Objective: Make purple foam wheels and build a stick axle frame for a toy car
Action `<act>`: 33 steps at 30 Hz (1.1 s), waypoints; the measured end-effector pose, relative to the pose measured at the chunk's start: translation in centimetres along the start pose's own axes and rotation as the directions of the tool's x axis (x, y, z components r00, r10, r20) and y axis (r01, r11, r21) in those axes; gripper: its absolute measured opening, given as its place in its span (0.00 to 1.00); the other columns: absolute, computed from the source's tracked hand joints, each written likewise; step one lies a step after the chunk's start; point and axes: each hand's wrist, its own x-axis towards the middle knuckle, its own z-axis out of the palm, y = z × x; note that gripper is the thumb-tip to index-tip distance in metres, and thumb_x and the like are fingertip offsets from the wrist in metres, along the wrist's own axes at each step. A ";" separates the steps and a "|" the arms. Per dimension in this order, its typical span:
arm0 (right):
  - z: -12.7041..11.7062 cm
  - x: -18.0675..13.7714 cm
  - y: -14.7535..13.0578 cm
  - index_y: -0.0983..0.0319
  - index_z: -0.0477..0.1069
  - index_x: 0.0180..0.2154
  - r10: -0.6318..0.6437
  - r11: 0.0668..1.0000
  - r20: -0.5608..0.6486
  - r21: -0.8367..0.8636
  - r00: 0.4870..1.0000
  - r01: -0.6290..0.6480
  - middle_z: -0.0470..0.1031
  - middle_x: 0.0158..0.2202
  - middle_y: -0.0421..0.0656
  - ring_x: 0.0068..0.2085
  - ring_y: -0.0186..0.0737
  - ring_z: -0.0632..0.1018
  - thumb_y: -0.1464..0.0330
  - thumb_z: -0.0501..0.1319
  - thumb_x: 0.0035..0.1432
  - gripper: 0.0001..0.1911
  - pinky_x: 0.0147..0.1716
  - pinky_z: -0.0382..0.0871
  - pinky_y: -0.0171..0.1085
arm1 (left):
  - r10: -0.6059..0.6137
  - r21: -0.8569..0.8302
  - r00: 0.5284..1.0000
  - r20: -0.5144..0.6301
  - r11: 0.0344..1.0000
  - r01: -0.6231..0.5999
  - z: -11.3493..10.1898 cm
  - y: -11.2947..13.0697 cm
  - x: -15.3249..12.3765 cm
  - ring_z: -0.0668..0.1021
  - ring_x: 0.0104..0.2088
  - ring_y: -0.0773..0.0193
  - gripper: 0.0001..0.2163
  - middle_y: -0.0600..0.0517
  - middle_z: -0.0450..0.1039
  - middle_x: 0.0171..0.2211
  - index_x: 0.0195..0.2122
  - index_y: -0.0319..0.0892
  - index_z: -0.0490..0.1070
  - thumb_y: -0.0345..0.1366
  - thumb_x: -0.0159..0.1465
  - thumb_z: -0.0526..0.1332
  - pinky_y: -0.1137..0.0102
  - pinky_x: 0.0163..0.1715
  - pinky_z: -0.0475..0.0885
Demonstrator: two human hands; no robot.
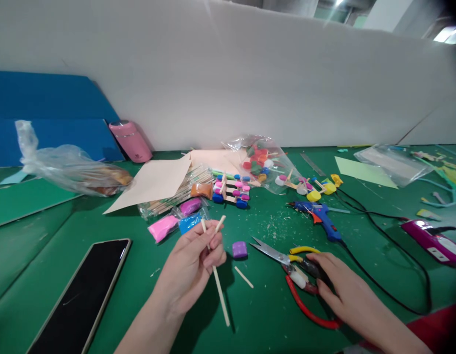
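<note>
My left hand [193, 263] is closed around thin wooden sticks [217, 280], pinched between fingers and thumb above the green table [272, 314]. One long stick points down toward me; two short ends stick up past the fingers. My right hand [342, 290] rests on the table with its fingers laid over the handles of red and yellow cutting pliers [298, 282], whose blades point left. A purple bottle cap [239, 249] and a short loose stick [243, 277] lie between the two hands.
A black phone [82, 295] lies at lower left. Beyond are clay packets [176, 223], a stick bundle, beige paper [154, 182], a small cap-and-stick model [231, 191], a bag of caps [259, 162], a blue glue gun [322, 219] with black cable, a pink bottle [130, 141], and a purple device [432, 241].
</note>
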 end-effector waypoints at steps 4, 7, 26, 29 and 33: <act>-0.8 1.1 -0.5 0.64 0.65 0.41 0.004 1.000 0.113 -0.022 0.994 -0.002 0.69 0.38 0.49 0.38 0.47 0.72 0.72 0.49 0.53 0.14 0.37 0.67 0.45 | -0.139 -0.008 0.990 0.032 0.990 0.140 1.2 -1.8 0.0 0.57 0.14 0.79 0.07 0.59 0.56 0.19 0.31 0.38 0.66 0.29 0.62 0.50 0.76 0.17 0.52; -1.0 1.2 -0.4 0.63 0.65 0.39 0.036 0.999 0.108 0.031 0.993 -0.040 0.70 0.38 0.49 0.38 0.48 0.73 0.70 0.48 0.55 0.12 0.38 0.67 0.46 | -0.182 -0.014 0.981 0.065 0.983 0.183 1.6 -2.9 0.2 0.57 0.14 0.79 0.06 0.59 0.56 0.20 0.31 0.37 0.67 0.29 0.61 0.52 0.76 0.17 0.51; -1.4 0.5 -5.7 0.58 0.54 0.57 0.071 0.837 0.260 0.510 0.963 -0.200 0.60 0.56 0.47 0.54 0.58 0.62 0.68 0.66 0.34 0.46 0.50 0.61 0.43 | 0.119 0.288 0.989 -0.093 0.954 -0.088 -0.5 -3.6 -0.2 0.56 0.18 0.74 0.11 0.59 0.53 0.16 0.35 0.38 0.73 0.40 0.56 0.60 0.74 0.19 0.47; -1.3 0.7 -6.1 0.55 0.55 0.56 0.062 0.842 0.264 0.504 0.962 -0.193 0.60 0.57 0.45 0.56 0.58 0.60 0.66 0.67 0.34 0.45 0.52 0.58 0.46 | 0.170 0.329 0.980 -0.100 0.935 -0.128 -0.7 -3.5 -0.4 0.57 0.19 0.73 0.11 0.59 0.54 0.16 0.36 0.39 0.73 0.41 0.56 0.59 0.73 0.19 0.50; -2.0 1.0 -7.1 0.53 0.57 0.55 0.007 0.827 0.289 0.537 0.957 -0.168 0.61 0.56 0.45 0.56 0.57 0.60 0.63 0.66 0.38 0.40 0.53 0.54 0.49 | 0.189 0.338 0.977 -0.099 0.930 -0.145 -0.6 -3.3 -0.6 0.57 0.18 0.72 0.10 0.59 0.55 0.16 0.35 0.40 0.74 0.40 0.56 0.60 0.74 0.18 0.51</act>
